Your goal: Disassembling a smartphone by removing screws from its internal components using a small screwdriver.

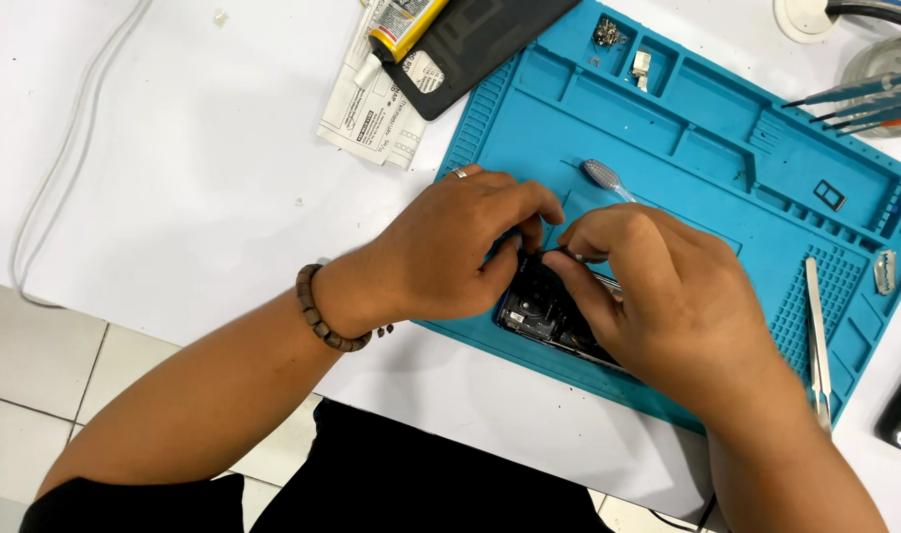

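Left hand (pixel 450 247) and right hand (pixel 658 296) meet, fingertips pinched together, wrists angled inward.

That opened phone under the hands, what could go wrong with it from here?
Both hands, left hand and right hand, crowd over the opened phone, hiding much of it, so a slip could perhaps scratch the exposed parts. The phone lies near the front edge of the blue mat and might get nudged off it. The tiny screws sit in an open compartment and could scatter if the mat is bumped.

tweezers (pixel 818 336), toothbrush (pixel 602 178), glue tube (pixel 403 27), folded leaflet (pixel 357 114), white cable (pixel 71 148) beside blue mat (pixel 668 128)
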